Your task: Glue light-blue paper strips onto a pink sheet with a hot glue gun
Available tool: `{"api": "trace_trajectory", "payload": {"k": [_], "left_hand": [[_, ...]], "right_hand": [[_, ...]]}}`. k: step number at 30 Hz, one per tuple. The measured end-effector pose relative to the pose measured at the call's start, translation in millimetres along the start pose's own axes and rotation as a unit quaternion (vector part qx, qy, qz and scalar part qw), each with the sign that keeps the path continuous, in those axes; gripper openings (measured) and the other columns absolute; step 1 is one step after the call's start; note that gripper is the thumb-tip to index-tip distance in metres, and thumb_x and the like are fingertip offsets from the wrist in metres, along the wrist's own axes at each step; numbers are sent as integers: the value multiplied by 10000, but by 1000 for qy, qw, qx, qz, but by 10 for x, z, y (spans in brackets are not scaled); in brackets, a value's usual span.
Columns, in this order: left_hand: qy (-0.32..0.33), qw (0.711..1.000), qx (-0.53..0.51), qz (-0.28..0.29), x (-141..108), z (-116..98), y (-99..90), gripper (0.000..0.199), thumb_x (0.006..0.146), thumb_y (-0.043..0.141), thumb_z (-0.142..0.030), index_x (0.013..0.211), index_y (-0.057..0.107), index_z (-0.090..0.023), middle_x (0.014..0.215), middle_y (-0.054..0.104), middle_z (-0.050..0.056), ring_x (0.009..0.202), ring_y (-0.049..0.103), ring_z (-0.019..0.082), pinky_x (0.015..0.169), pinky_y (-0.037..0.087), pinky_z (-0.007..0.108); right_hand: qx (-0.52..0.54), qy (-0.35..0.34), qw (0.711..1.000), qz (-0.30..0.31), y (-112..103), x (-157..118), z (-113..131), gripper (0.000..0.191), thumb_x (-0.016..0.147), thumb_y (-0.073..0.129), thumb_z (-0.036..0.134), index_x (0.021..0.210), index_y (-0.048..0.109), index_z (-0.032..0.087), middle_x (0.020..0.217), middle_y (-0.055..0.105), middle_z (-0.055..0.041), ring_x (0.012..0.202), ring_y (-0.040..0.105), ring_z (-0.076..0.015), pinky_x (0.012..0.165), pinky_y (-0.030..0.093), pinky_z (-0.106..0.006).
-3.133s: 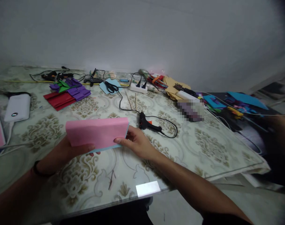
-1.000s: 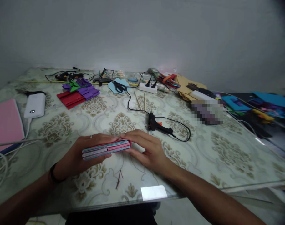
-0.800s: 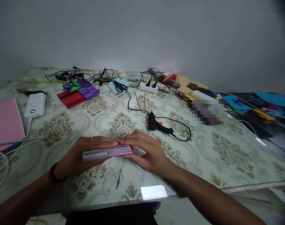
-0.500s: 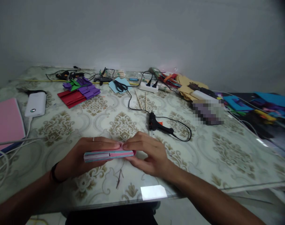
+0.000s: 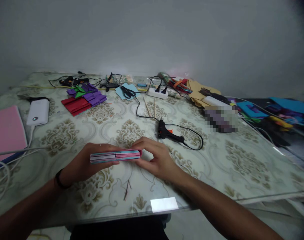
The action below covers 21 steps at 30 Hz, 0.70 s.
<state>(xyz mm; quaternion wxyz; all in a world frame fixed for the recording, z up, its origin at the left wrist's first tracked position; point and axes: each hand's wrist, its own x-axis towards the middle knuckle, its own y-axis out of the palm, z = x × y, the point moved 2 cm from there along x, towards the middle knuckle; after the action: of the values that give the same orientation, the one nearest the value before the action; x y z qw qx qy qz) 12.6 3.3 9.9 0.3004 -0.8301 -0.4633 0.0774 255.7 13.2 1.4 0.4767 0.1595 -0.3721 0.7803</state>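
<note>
Between my two hands is a thick stack of folded paper (image 5: 115, 156), its layered pink, white and light blue edges facing me. My left hand (image 5: 88, 163) grips its left end, fingers over the top and the thumb side beneath. At the right end, my right hand (image 5: 154, 156) pinches the stack, with fingers above and the thumb below. The stack is held just over the patterned tabletop. Beyond my right hand lies a black glue gun (image 5: 170, 132) with an orange trigger, its cable looping to the right.
Folded red paper (image 5: 76, 105) and purple paper (image 5: 94, 96) lie at the back left. Scissors (image 5: 128, 92) rest on light blue paper. A power strip (image 5: 157, 93) with plugs stands behind two thin sticks (image 5: 155, 107). On the left are a white power bank (image 5: 38, 112) and a pink sheet (image 5: 8, 128).
Both hands have raised the paper stack slightly. The fingers of my right hand have arched and shifted toward the stack's right end.
</note>
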Motion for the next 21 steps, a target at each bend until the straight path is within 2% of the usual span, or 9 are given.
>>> {"api": "trace_trajectory", "payload": {"k": [6,9,12,15,18,21], "left_hand": [[-64,998,-21,6,9,144,6,288,912,782,-343,1144,811,-177,1065,847,61,930,802,241,806,613,282],[-66,998,-7,0,20,229,25,274,897,785,-347,1101,817,-166,1021,850,59,913,798,260,835,633,331],[-58,998,-8,-6,44,294,54,323,878,793,-345,1169,802,-205,1109,841,49,1038,783,279,1005,611,412],[-75,997,3,-21,66,336,74,411,852,806,-332,1239,773,-197,1236,806,69,1150,748,295,1121,544,472],[-89,995,25,-35,74,338,69,470,845,802,-344,1283,750,-179,1301,779,87,1196,722,313,1154,508,490],[-126,991,34,-36,63,321,42,520,820,820,-435,1275,752,-193,1331,764,81,1221,698,340,1130,517,490]], "right_hand": [[-18,43,999,23,19,-7,-52,203,1013,687,380,1020,696,177,939,731,-71,844,680,-176,753,540,-288],[-37,70,996,40,28,-8,-87,256,1013,677,426,952,689,177,884,707,-56,796,653,-170,729,519,-278],[-52,95,992,61,58,-16,-154,309,1007,676,449,858,676,178,799,663,-31,734,618,-161,699,491,-271],[-51,116,988,83,103,-36,-238,255,997,690,408,889,697,177,835,696,-40,747,633,-168,716,489,-276],[-41,130,987,87,128,-54,-283,201,984,701,369,920,709,178,850,715,-43,749,641,-170,717,481,-274],[-24,153,985,74,117,-51,-267,227,972,708,385,887,709,174,812,702,-32,726,623,-164,700,463,-271]]}}
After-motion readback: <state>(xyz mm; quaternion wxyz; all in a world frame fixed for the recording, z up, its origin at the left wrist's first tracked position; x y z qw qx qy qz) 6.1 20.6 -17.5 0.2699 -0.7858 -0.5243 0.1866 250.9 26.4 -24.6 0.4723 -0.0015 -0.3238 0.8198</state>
